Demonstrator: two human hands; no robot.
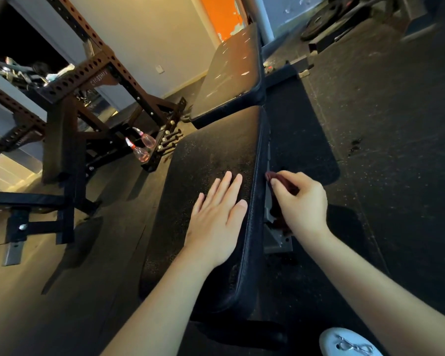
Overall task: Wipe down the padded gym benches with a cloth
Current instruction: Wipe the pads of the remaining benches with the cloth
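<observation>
A black padded bench seat runs up the middle of the view, with its backrest pad tilted up beyond it. My left hand lies flat on the seat's top, fingers spread, holding nothing. My right hand is closed around a dark red cloth and presses it against the seat's right side edge, beside the metal frame bracket. Most of the cloth is hidden under the hand.
A brown perforated-steel rack stands at the left, with two pink spray bottles on the floor by its base. Another black bench sits at far left. Weight plates lie at the back right. My white shoe shows at the bottom.
</observation>
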